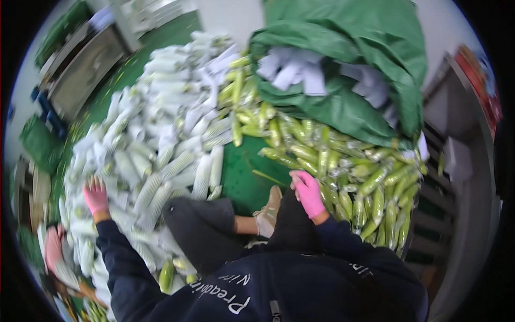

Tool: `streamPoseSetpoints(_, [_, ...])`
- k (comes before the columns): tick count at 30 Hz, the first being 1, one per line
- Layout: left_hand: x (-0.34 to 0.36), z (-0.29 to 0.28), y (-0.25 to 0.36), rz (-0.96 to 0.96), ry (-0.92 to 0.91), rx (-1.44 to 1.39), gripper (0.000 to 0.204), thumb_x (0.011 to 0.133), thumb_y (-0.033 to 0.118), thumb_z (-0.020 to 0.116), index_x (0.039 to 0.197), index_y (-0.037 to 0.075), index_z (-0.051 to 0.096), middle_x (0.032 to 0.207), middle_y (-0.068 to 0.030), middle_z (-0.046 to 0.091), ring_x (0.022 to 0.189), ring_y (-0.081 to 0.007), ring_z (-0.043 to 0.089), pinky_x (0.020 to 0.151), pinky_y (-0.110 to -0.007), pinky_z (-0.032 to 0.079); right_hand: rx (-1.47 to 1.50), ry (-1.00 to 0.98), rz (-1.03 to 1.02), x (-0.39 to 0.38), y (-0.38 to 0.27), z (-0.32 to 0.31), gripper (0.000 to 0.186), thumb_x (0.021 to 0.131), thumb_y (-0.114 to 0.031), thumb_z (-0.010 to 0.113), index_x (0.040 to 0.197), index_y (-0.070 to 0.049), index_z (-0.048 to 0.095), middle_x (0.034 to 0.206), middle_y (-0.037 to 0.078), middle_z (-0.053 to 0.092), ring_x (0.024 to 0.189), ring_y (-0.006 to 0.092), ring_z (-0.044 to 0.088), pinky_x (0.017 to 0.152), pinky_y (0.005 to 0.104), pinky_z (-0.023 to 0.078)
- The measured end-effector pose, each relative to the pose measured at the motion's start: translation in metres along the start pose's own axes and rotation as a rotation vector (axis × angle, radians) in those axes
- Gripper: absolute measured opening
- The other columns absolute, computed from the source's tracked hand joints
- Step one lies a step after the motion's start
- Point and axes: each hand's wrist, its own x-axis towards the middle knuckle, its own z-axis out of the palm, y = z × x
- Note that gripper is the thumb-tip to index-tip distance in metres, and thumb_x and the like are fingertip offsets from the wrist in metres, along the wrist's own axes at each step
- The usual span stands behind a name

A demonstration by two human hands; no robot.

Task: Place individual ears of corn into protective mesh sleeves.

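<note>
My left hand (95, 196), in a pink fingerless glove, reaches over the pile on the left. Its fingers are spread, touching or just above the corn ears in white foam net sleeves (126, 161), and nothing shows in its grip. My right hand (308, 194), gloved the same way, is by my right knee with its fingers curled in; I see no object in it. Beside it lies a heap of green corn ears in clear plastic wrap (351, 185). A bare green corn ear (167, 276) is at my left hip.
A large green woven sack (348, 32) lies open at the back right, with white foam sleeves (295, 72) inside. Slatted grey racking (437, 214) stands on the right. Another person's pink sleeve (54, 247) shows at the lower left. A metal-sided table (86, 67) stands far left.
</note>
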Motion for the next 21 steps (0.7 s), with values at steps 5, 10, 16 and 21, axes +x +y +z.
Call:
streamPoseSetpoints(5, [-0.038,0.012,-0.130,-0.235,-0.314,0.342,0.023,0.088,0.036,0.055,0.095,0.015,0.060,0.081,0.0025,0.059,0.072,-0.0086,0.054,0.061,-0.024,0.040,-1.083,0.594,-1.113,0.082,-0.101,-0.015,0.036,0.077,-0.008,0.059,0.113,-0.013,0.058,0.112,0.011,0.057,0.105,0.0305,0.053,0.091,0.0420,0.042])
streamPoseSetpoints(10, [-0.249,0.151,-0.252,-0.401,-0.871,0.514,0.030,0.087,0.019,0.056,0.115,0.007,0.057,0.101,-0.0099,0.060,0.087,-0.0168,0.057,0.074,-0.030,0.047,-1.224,0.643,-1.057,0.195,-0.141,-0.065,0.037,0.072,-0.008,0.066,0.109,-0.014,0.062,0.126,0.012,0.052,0.117,0.0296,0.048,0.100,0.0446,0.036])
streamPoseSetpoints(16, [-0.381,0.233,-0.185,1.555,-1.194,0.837,0.045,0.077,0.030,0.063,0.118,0.015,0.058,0.134,-0.0189,0.040,0.124,-0.0403,0.037,0.104,-0.058,0.023,-0.943,-0.395,-1.039,0.002,-0.146,0.022,0.019,0.079,-0.018,0.061,0.095,-0.007,0.062,0.073,0.009,0.058,0.069,0.0247,0.062,0.061,0.0361,0.048])
streamPoseSetpoints(21, [-0.430,0.247,-0.201,0.252,-1.738,0.397,0.055,0.097,0.044,0.033,0.129,0.002,0.049,0.146,-0.0242,0.027,0.129,-0.0365,0.035,0.105,-0.045,0.029,0.724,-0.172,-0.370,-0.090,-0.038,0.012,0.041,0.091,-0.013,0.054,0.130,-0.005,0.044,0.122,0.004,0.051,0.108,0.0147,0.051,0.094,0.0298,0.040])
